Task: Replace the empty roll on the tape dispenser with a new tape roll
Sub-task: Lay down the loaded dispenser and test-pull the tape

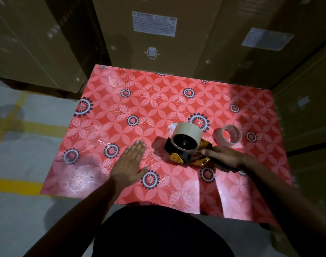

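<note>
Left hand (129, 162) lies flat and empty on the table (106, 86), left of the tape dispenser (186, 151). Right hand (227, 157) grips its handle; full roll (187, 138) mounted, axis facing near, spent core (227, 135) just right, nearer that hand.

Red floral tablecloth (132, 108), yellow-black dispenser (179, 156)

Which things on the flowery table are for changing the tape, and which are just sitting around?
For the job:
tape dispenser, held by the right hand
tape roll on the dispenser
empty roll beside it

Just around:
cardboard boxes behind the table
left hand, flat on the tablecloth
</note>
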The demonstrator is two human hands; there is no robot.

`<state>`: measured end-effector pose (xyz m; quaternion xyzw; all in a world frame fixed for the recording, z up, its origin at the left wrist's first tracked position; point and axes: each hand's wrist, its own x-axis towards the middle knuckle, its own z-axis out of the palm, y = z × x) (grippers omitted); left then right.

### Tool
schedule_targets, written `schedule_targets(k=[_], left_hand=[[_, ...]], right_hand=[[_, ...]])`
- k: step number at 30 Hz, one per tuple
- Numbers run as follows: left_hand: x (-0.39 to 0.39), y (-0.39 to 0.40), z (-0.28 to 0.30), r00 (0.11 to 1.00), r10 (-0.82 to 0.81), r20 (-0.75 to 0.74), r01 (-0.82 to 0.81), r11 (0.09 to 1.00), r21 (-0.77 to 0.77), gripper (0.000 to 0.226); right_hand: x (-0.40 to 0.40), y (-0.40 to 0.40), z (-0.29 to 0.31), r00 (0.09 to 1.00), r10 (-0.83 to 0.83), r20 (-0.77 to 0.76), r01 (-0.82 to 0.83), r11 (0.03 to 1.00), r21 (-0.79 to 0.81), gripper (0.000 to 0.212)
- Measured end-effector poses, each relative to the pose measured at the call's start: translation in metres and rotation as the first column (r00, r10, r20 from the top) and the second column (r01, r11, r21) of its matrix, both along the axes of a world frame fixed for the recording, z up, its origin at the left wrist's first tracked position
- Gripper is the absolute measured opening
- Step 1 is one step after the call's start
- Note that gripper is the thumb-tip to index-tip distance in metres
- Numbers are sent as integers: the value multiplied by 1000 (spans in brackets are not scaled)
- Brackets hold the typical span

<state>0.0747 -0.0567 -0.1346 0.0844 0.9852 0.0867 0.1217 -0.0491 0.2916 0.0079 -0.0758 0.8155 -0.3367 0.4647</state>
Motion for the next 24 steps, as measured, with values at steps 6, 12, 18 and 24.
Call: schedule_targets(k=[6,12,18,24], left_hand=[[-1,0,3,1000,-8,19,8,1000,-26,94],[0,0,4,1000,-9,14,9,1000,-22,105],[-1,0,6,1000,-7,-10,7,1000,24,107],[-1,-2,3,1000,-16,-7,16,1000,14,108]], right_hand=[[-3,-30,29,840,413,-352,-320,901,293,75],[0,-49,32,660,622,-421,-371,757,537,72],[11,-76,33,475,763,-438,-307,610,730,69],[38,-96,19,340,781,-524,-235,610,757,59]])
